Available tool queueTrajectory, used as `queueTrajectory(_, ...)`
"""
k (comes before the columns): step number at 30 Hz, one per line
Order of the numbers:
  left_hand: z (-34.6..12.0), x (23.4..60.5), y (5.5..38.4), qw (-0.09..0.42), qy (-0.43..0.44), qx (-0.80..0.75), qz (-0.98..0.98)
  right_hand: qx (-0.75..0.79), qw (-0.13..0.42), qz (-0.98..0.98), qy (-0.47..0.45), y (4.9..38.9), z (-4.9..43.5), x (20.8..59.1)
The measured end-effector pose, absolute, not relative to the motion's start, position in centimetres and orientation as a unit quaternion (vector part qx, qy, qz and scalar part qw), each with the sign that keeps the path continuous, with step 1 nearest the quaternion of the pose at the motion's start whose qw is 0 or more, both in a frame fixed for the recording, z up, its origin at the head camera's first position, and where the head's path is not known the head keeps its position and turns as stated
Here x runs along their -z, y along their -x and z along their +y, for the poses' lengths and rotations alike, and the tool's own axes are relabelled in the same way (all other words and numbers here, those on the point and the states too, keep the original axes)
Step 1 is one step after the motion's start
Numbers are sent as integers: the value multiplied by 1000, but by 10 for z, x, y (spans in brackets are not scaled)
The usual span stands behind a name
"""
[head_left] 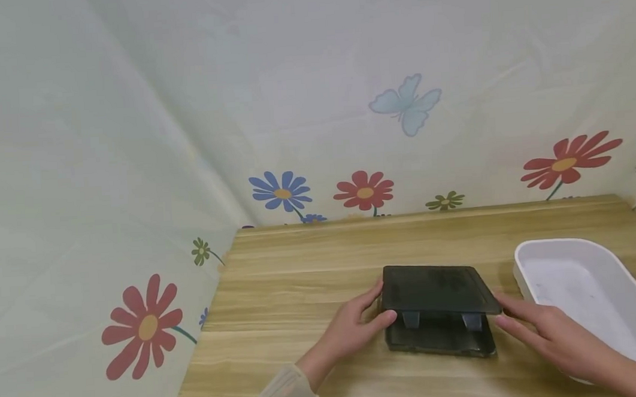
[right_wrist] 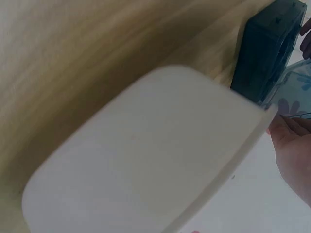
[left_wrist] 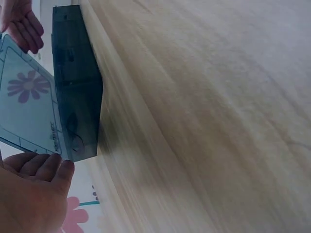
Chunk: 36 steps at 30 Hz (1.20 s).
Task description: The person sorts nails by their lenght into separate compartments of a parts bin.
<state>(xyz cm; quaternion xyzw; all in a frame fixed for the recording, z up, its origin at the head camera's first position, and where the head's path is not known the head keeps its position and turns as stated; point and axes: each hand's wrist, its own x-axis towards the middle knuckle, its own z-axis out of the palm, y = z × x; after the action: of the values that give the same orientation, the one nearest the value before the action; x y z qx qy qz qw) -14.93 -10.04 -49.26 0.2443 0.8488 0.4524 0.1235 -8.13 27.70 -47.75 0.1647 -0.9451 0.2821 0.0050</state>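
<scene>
A dark translucent plastic box sits on the wooden table, its hinged-looking lid raised and tilted over it. My left hand holds the lid's left edge, with the thumb at the near corner. At the opposite side, my right hand grips the lid's right near corner with its fingertips. Two pale, see-through pieces show in the gap beneath the lid. In the left wrist view, the lid is clear enough for a printed flower to show through. The box's inside is mostly hidden.
A white plastic tray stands right of the box, close beside my right forearm. Behind and to the left of the wooden table hangs a pale cloth printed with flowers and a butterfly.
</scene>
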Motion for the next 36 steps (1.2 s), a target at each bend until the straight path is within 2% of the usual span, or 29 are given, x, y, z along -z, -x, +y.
queueTrajectory(3, -103, 495, 148, 118, -253, -437, 855, -283, 10, -945, -163, 77, 275, 482)
queueTrajectory(12, -110, 499, 143, 121, -288, -364, 877, -266, -30, -948, -174, 64, 270, 496)
queueTrajectory(16, -112, 501, 141, 124, -292, -324, 892, -254, -73, -949, -175, 60, 269, 499)
queueTrajectory(20, -113, 504, 140, 111, -297, -284, 905, -255, -127, -943, -173, 60, 268, 500)
queueTrajectory(23, -114, 507, 137, 97, -306, -241, 916, -258, -148, -940, -171, 61, 269, 500)
queueTrajectory(26, -114, 509, 135, 87, -310, -211, 923, -256, -149, -939, -174, 61, 268, 499)
queueTrajectory(32, -111, 506, 135, 86, -303, -185, 931, -233, -118, -944, -201, 65, 265, 491)
queueTrajectory(36, -107, 500, 139, 72, -328, -163, 928, -217, -114, -946, -211, 74, 259, 482)
